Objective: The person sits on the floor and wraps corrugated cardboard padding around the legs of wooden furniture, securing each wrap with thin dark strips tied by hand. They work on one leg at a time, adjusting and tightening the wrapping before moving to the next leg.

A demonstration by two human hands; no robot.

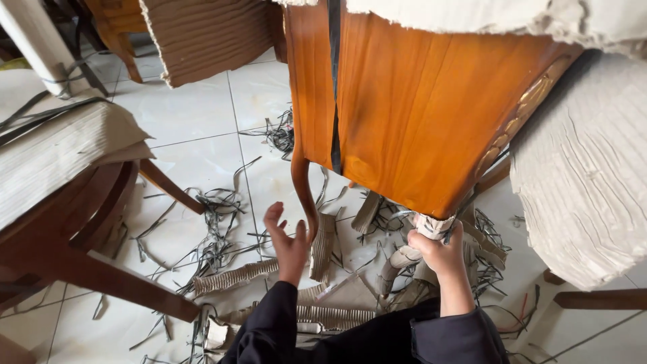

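Two hands: left (288, 244) open, right (438, 253) gripping wrapped leg (431, 226).

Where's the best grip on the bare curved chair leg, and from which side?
Probably the slim lower curve of the bare chair leg, from the left, where the left hand hovers open. Its narrow section suits a wrap; the right hand holds the wrapped leg.

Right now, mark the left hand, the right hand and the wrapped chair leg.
left hand (286, 239), head view, on the palm.
right hand (439, 253), head view, on its back.
wrapped chair leg (431, 226), head view, on its cardboard wrap.
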